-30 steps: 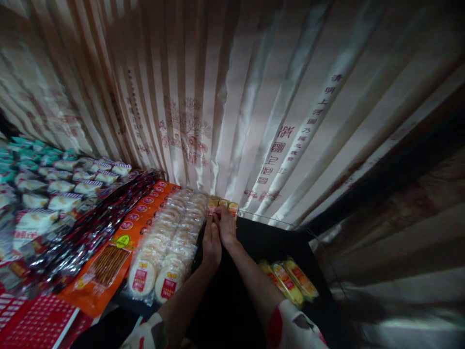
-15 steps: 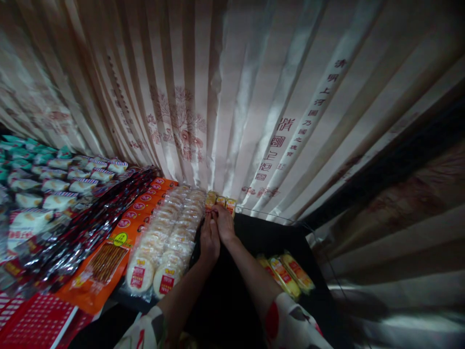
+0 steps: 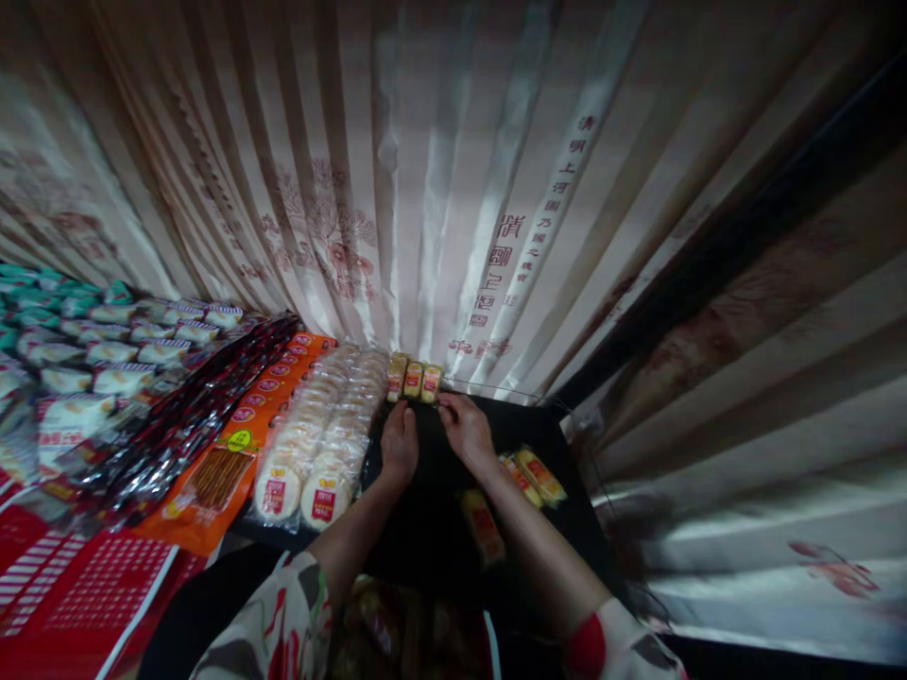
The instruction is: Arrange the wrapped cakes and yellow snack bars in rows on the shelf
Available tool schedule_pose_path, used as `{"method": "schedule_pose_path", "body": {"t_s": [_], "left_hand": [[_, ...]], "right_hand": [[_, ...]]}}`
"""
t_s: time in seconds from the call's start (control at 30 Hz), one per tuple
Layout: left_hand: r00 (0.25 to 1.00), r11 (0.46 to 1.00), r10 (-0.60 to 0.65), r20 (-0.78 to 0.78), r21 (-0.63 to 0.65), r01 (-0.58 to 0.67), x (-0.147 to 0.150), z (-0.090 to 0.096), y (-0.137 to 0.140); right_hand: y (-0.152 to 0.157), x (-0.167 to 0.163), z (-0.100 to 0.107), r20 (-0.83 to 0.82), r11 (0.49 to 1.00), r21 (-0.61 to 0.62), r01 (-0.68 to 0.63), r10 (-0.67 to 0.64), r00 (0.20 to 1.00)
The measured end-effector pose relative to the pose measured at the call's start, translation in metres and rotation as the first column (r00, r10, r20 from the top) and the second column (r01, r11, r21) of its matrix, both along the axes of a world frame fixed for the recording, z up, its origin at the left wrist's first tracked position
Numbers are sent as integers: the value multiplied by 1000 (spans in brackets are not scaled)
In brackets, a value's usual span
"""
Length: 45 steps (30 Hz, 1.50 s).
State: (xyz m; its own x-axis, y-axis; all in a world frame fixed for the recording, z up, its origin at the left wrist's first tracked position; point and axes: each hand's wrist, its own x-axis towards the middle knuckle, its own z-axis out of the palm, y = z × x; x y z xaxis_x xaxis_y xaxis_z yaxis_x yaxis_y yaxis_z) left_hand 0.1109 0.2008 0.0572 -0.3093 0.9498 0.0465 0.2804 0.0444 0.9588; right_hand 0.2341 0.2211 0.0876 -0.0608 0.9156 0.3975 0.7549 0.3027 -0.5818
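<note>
Three small yellow packaged cakes (image 3: 413,380) stand in a row at the far edge of the black table, against the curtain. Just in front of the left ones is my left hand (image 3: 401,446), fingers stretched forward and holding nothing. My right hand (image 3: 466,433) is open, its bent fingertips close to the lower corner of the rightmost cake; I cannot tell if they touch its wrapper. More of these packaged cakes (image 3: 539,477) lie by my right forearm, and a single one (image 3: 483,529) lies on the near side of that arm.
To the left run two rows of round white wrapped crackers (image 3: 325,501), orange stick-snack bags (image 3: 216,482), dark shiny packets (image 3: 177,425) and white bags (image 3: 124,378). A pleated curtain (image 3: 439,189) bounds the back. Below my arms is a dim container of packets (image 3: 383,623).
My hands have parted and drawn back from the row of small cakes, which now shows fully. The view has shifted, bringing a container at the bottom into sight.
</note>
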Motion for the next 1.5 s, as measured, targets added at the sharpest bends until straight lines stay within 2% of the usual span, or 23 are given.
{"method": "schedule_pose_path", "body": {"t_s": [0.1, 0.2, 0.3, 0.4, 0.53, 0.67, 0.8, 1.03, 1.2, 1.27, 1.37, 1.5], "left_hand": [[986, 979, -125, -107, -176, 105, 13, 5, -16], [949, 936, -275, -152, -270, 228, 29, 7, -32], [888, 905, -384, -254, -295, 307, 41, 13, -46], [814, 882, -448, -371, -334, 333, 48, 23, -61], [754, 896, -429, -498, -338, 287, 51, 31, -84], [736, 875, -478, -480, -336, 348, 50, 27, -102], [722, 854, -513, -463, -356, 379, 48, 26, -109], [816, 912, -377, -438, -328, 245, 38, 19, -123], [871, 933, -281, -402, -327, 150, 24, 17, -138], [849, 927, -293, -440, -347, 141, 20, 19, -145], [772, 909, -348, -531, -394, 139, 14, 25, -152], [721, 895, -405, -562, -406, 186, 4, 32, -152]], "right_hand": [[-24, 33, 8, 112, 994, -56, 95, -89, 990], [-48, 60, 14, 233, 982, -103, 160, -132, 963], [-73, 77, 20, 328, 966, -194, 169, -98, 939], [-96, 82, 22, 404, 953, -265, 149, -31, 914], [-119, 77, 13, 463, 955, -241, 173, -44, 885], [-135, 69, 3, 472, 967, -186, 177, -70, 879], [-149, 61, 1, 447, 959, -243, 143, -20, 894], [-169, 53, 3, 464, 950, -262, 170, -31, 885], [-176, 42, 5, 518, 932, -323, 164, 29, 855], [-178, 37, 6, 526, 926, -346, 148, 61, 848], [-179, 30, 8, 487, 921, -374, 107, 97, 868], [-171, 26, 9, 335, 926, -378, 18, 119, 935]]}}
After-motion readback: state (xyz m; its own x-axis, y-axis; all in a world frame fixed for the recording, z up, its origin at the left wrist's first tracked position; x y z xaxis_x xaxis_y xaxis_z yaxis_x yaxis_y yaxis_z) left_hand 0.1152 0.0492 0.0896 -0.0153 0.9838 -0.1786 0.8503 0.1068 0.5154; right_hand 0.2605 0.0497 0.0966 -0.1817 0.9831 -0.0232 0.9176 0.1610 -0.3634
